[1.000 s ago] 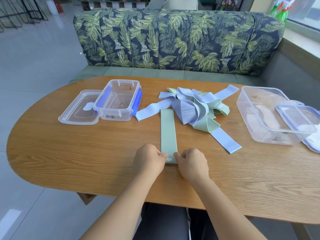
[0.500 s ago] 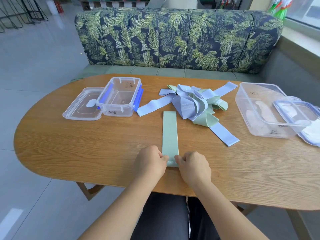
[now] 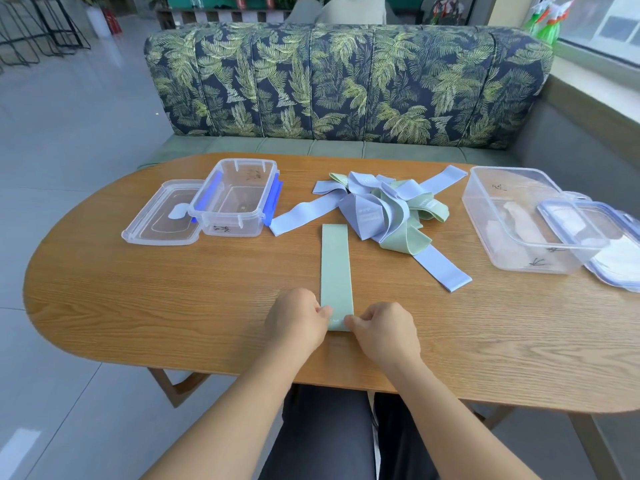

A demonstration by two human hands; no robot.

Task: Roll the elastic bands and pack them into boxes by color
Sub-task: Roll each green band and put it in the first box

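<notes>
A pale green elastic band (image 3: 335, 268) lies flat and straight on the wooden table (image 3: 138, 299), pointing away from me. My left hand (image 3: 296, 320) pinches its near left corner and my right hand (image 3: 384, 332) pinches its near right corner. Behind it sits a tangled pile of lavender and green bands (image 3: 384, 209). A small clear box with blue clips (image 3: 237, 202) stands at the left, its lid (image 3: 162, 216) beside it. A larger clear box (image 3: 519, 220) stands at the right.
A second lid (image 3: 602, 237) leans on the right box near the table's right edge. A leaf-patterned sofa (image 3: 346, 84) runs behind the table. My legs are under the near edge.
The view has shifted slightly. Both hands stay at the near end of the green band, which still lies flat.
</notes>
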